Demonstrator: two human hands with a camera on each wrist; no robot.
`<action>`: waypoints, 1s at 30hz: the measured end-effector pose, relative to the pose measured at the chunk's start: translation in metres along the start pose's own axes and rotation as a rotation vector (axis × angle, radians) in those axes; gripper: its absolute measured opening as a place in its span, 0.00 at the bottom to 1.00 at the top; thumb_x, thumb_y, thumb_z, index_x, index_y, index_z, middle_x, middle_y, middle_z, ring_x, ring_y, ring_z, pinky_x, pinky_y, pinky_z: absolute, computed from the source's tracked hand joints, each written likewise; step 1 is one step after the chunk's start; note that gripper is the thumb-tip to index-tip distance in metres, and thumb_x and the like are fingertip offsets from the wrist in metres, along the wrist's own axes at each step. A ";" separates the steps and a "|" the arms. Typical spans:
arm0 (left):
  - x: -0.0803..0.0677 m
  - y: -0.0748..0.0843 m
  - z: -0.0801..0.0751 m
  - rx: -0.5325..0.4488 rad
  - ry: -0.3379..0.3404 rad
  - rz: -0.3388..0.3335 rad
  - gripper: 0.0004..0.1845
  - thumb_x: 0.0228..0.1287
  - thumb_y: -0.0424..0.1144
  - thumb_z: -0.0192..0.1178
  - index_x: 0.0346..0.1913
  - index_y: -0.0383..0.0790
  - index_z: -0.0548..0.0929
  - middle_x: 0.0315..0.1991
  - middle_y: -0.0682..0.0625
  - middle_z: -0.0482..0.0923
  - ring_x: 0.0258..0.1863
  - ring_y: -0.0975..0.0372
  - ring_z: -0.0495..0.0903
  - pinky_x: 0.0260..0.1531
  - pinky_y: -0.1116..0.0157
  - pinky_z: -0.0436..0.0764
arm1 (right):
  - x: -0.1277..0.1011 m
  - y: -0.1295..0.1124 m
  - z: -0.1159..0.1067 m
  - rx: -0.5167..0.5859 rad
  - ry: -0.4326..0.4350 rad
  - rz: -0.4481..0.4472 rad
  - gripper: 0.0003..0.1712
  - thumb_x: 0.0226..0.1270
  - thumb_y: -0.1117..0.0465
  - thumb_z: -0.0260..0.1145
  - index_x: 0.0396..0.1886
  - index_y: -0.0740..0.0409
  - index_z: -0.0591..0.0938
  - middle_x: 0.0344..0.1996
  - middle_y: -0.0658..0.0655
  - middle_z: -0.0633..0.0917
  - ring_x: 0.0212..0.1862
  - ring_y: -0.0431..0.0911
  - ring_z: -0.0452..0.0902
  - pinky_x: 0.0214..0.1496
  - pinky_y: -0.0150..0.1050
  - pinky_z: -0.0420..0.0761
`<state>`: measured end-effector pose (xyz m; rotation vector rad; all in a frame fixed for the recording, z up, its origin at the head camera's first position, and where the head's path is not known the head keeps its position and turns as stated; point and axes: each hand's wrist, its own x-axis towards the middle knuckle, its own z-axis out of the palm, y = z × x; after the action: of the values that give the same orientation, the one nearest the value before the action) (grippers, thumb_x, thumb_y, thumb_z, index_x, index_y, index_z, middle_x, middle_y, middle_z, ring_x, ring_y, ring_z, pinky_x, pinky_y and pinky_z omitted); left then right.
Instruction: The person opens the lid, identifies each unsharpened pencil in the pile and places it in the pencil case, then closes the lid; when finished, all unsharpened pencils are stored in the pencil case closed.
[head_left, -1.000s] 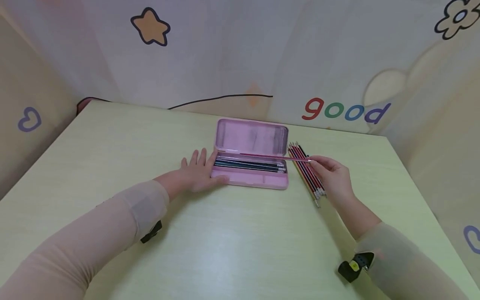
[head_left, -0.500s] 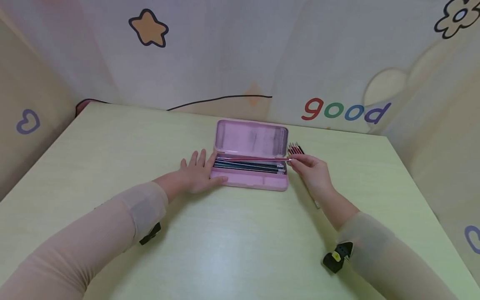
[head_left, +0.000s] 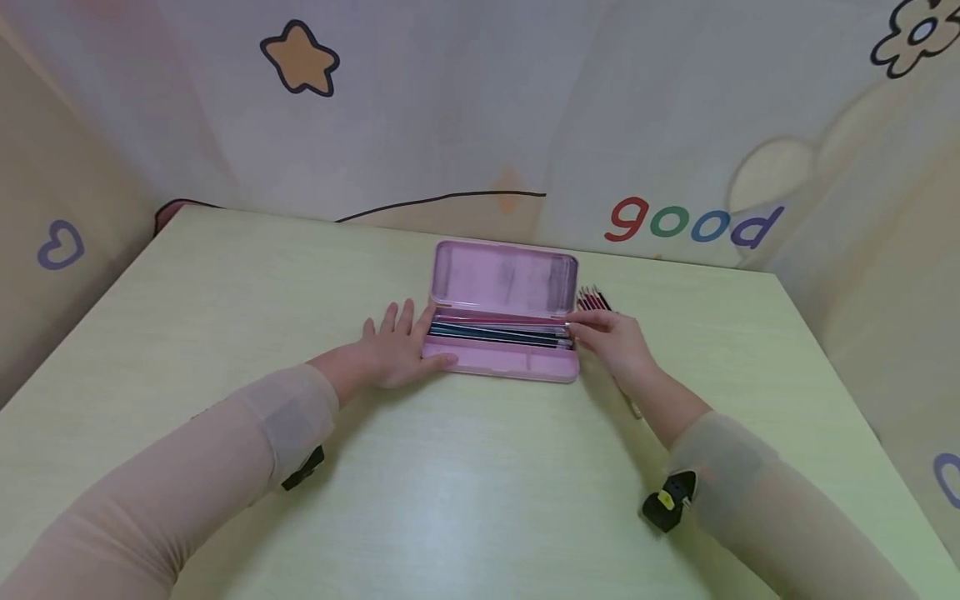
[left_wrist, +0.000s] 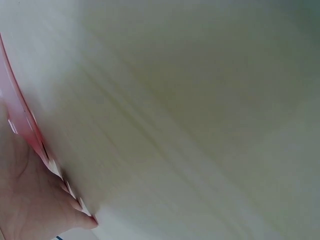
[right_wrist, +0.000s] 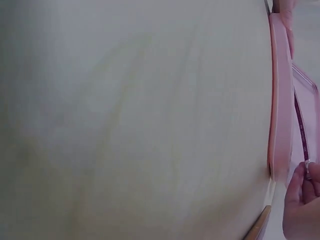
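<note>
Pink pencil case (head_left: 501, 333) lies open at the middle of the pale green table (head_left: 465, 483), lid upright, dark pencils in its tray. Left hand (head_left: 397, 350) rests flat, fingers straight, against the case's left end. Right hand (head_left: 611, 342) pinches the end of a red pencil (head_left: 498, 319) lying along the tray's back edge. Loose pencils (head_left: 592, 297) lie just beside the case, partly hidden by that hand.

Loose pencils (head_left: 594, 297) right of centre are mostly hidden by the right hand (head_left: 611, 340); wrist views are blurred, hands cut off at frame edges.
</note>
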<state>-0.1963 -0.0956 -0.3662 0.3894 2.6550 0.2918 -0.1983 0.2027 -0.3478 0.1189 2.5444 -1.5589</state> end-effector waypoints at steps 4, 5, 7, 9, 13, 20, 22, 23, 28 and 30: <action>0.002 -0.001 0.002 0.009 0.003 -0.006 0.51 0.59 0.74 0.33 0.73 0.46 0.28 0.73 0.38 0.27 0.70 0.43 0.27 0.63 0.40 0.35 | 0.004 -0.001 0.001 -0.136 -0.013 -0.051 0.15 0.69 0.64 0.57 0.52 0.63 0.80 0.54 0.62 0.78 0.55 0.52 0.69 0.58 0.44 0.71; 0.003 -0.001 0.002 0.009 0.003 -0.004 0.51 0.60 0.74 0.34 0.73 0.45 0.29 0.73 0.38 0.27 0.70 0.43 0.27 0.63 0.40 0.35 | 0.005 -0.001 0.001 -0.143 -0.021 -0.051 0.15 0.69 0.64 0.57 0.53 0.62 0.80 0.54 0.62 0.78 0.56 0.52 0.69 0.59 0.45 0.70; 0.002 -0.001 0.002 0.015 0.008 -0.001 0.51 0.60 0.73 0.33 0.73 0.45 0.29 0.73 0.37 0.27 0.70 0.43 0.27 0.63 0.40 0.35 | 0.006 -0.002 0.002 -0.157 -0.031 -0.034 0.15 0.69 0.64 0.57 0.53 0.60 0.80 0.54 0.61 0.78 0.57 0.52 0.69 0.60 0.45 0.69; 0.002 0.000 0.002 0.017 0.005 0.000 0.50 0.60 0.73 0.33 0.73 0.44 0.30 0.73 0.37 0.27 0.70 0.43 0.27 0.63 0.40 0.35 | 0.006 -0.003 0.003 -0.156 -0.029 -0.017 0.16 0.69 0.64 0.57 0.54 0.59 0.80 0.55 0.61 0.78 0.56 0.52 0.69 0.59 0.44 0.70; 0.000 0.001 0.001 0.018 0.002 0.001 0.51 0.60 0.73 0.33 0.73 0.44 0.30 0.73 0.37 0.27 0.70 0.43 0.27 0.63 0.40 0.35 | 0.006 -0.003 0.003 -0.140 -0.012 -0.024 0.16 0.69 0.65 0.56 0.54 0.62 0.79 0.54 0.62 0.78 0.55 0.52 0.71 0.58 0.43 0.71; -0.005 0.003 -0.003 0.023 0.010 0.005 0.50 0.62 0.71 0.34 0.73 0.43 0.30 0.73 0.36 0.29 0.70 0.42 0.28 0.62 0.39 0.37 | 0.004 -0.003 -0.003 -0.072 -0.022 -0.032 0.17 0.70 0.65 0.55 0.56 0.64 0.77 0.56 0.62 0.77 0.58 0.52 0.69 0.60 0.43 0.69; -0.005 0.003 -0.004 0.022 0.009 0.010 0.50 0.62 0.71 0.34 0.73 0.42 0.30 0.73 0.36 0.29 0.70 0.41 0.29 0.62 0.38 0.37 | 0.002 -0.004 -0.005 -0.054 -0.037 -0.023 0.18 0.70 0.63 0.55 0.57 0.63 0.76 0.57 0.61 0.76 0.58 0.51 0.69 0.60 0.42 0.70; -0.006 0.003 -0.004 0.022 0.009 0.012 0.50 0.62 0.71 0.34 0.73 0.42 0.30 0.73 0.36 0.29 0.70 0.41 0.29 0.62 0.38 0.37 | 0.001 -0.004 -0.007 -0.049 -0.044 -0.019 0.18 0.71 0.63 0.55 0.58 0.62 0.76 0.57 0.60 0.75 0.58 0.51 0.69 0.59 0.42 0.70; -0.005 0.003 -0.003 0.018 0.008 0.016 0.49 0.62 0.71 0.33 0.73 0.42 0.30 0.73 0.36 0.29 0.70 0.41 0.29 0.62 0.38 0.37 | -0.011 -0.005 -0.020 -0.046 -0.042 0.010 0.20 0.71 0.59 0.55 0.60 0.58 0.75 0.60 0.58 0.73 0.59 0.50 0.69 0.59 0.42 0.71; -0.006 0.004 -0.003 0.020 0.006 0.020 0.50 0.62 0.72 0.33 0.73 0.43 0.30 0.73 0.36 0.29 0.70 0.41 0.29 0.62 0.38 0.37 | -0.017 -0.003 -0.029 -0.037 -0.028 0.038 0.22 0.70 0.55 0.56 0.61 0.55 0.74 0.61 0.58 0.72 0.59 0.50 0.68 0.59 0.40 0.71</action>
<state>-0.1922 -0.0945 -0.3602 0.4216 2.6634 0.2736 -0.1848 0.2269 -0.3292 0.1398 2.5330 -1.4878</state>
